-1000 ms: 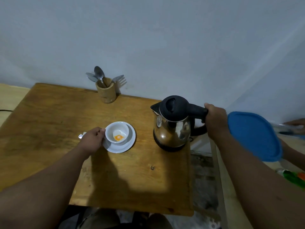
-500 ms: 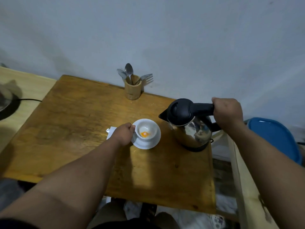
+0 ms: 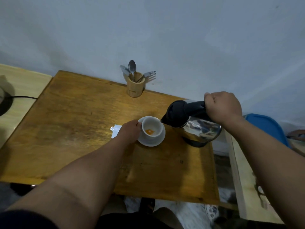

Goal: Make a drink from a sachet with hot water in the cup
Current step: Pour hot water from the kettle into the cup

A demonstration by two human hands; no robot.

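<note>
A white cup with orange powder at its bottom stands on a white saucer in the middle of the wooden table. My left hand grips the cup at its left side. My right hand is closed on the black handle of a steel kettle, which is tilted to the left with its spout just over the cup's right rim. No water is visible falling. A torn silver sachet lies just left of my left hand, partly hidden by it.
A wooden holder with spoons and a fork stands at the table's back edge against the wall. A blue lid sits off the table's right side. At far left, a black cable runs across a paler surface.
The kettle has moved left toward the cup and tipped further, its spout now at the cup's rim. My left hand stays on the cup. The view has shifted.
</note>
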